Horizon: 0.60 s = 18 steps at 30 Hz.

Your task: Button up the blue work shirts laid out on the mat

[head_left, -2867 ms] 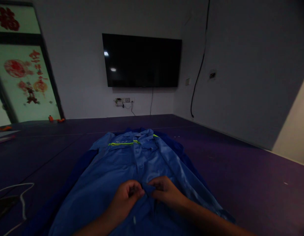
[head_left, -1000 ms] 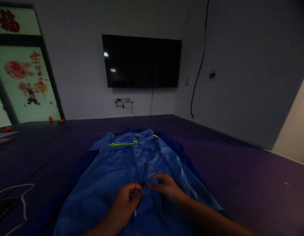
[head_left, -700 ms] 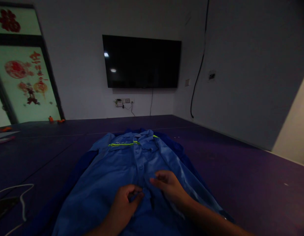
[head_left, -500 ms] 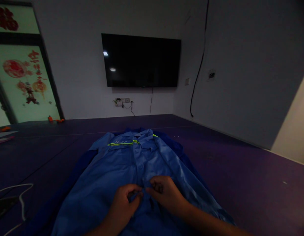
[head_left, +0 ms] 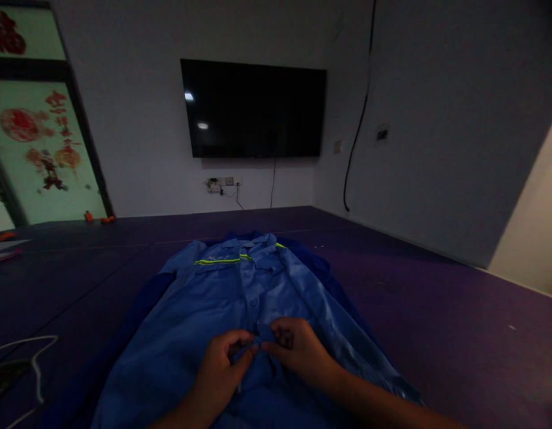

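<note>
A blue work shirt (head_left: 182, 333) with yellow-green stripes across the chest lies front side up, its collar pointing away from me. Darker blue cloth shows beneath it along both sides. At the lower part of its button placket, my left hand (head_left: 225, 363) pinches the fabric between thumb and fingers. My right hand (head_left: 298, 351) grips the placket edge just opposite, its thumb close to the left fingertips. Fastened buttons show higher up the placket. Whatever button or buttonhole sits between my fingertips is too small to make out.
The shirt rests on a purple floor-like surface (head_left: 437, 333). To the left lie a white cable (head_left: 38, 369) and a dark flat object (head_left: 8, 378). Small orange objects (head_left: 89, 217) stand near the glass door. A television (head_left: 256, 110) hangs on the far wall, and a black cable (head_left: 359, 131) dangles at right.
My view has shifted slightly. Both hands stay at the same spot on the placket, with the left fingertips and thumb moved a little against the cloth.
</note>
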Tool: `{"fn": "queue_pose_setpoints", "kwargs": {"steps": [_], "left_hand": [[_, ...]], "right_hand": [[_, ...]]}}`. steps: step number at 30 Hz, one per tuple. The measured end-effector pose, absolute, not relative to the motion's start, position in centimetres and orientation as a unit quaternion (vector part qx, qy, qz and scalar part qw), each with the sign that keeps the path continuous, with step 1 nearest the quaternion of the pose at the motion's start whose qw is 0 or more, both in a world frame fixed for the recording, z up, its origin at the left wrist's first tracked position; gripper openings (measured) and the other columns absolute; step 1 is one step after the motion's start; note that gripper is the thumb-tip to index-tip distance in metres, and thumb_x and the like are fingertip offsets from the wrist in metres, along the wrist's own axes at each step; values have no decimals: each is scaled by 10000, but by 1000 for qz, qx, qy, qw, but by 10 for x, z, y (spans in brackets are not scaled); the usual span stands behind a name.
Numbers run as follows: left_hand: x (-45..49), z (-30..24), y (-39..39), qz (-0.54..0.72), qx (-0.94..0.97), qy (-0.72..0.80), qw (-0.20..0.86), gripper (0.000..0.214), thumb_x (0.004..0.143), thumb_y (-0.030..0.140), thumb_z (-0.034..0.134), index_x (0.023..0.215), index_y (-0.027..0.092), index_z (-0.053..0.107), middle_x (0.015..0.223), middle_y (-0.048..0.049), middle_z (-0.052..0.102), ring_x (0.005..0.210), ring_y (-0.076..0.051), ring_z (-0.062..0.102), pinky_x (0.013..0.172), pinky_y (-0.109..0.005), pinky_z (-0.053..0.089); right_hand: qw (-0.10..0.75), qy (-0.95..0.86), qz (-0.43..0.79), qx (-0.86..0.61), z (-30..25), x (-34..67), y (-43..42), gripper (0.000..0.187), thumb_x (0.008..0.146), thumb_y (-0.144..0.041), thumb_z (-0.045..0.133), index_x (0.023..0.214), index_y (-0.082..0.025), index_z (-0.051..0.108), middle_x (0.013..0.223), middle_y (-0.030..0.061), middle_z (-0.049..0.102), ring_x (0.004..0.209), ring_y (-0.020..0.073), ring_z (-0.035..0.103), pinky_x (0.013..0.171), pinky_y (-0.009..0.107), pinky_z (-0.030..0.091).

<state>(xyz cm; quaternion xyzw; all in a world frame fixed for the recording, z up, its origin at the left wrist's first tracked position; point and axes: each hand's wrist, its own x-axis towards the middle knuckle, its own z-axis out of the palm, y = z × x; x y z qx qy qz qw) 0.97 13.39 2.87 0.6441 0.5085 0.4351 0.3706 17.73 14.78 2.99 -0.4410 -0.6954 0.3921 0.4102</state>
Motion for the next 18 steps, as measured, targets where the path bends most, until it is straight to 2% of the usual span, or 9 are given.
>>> {"fn": "queue_pose_setpoints", "kwargs": {"steps": [8,14,18], "left_hand": [[10,34,131,442,636,509,376,229,659,376,637,750,168,668,791,-56,686,813,-202,616,782,-268,469],[9,34,133,426,636,506,398,259,665,383,633,786,158,674,831,-61,686,806,-199,616,742,-259,469],[9,31,133,432,638,509,383,262,648,384,652,791,166,678,838,-56,684,829,-200,607,773,-256,453]], "right_hand": [[416,-694,412,-419,31,177,147,289,656,-402,665,650,-151,521,504,-63,382,467,64,348,427,189,253],[408,-704,425,-397,35,177,146,439,839,-488,391,578,-151,497,457,-40,418,417,63,389,417,183,285],[403,-693,443,-402,34,176,146,213,778,-354,530,710,-154,549,516,-38,499,447,72,452,425,171,316]]}}
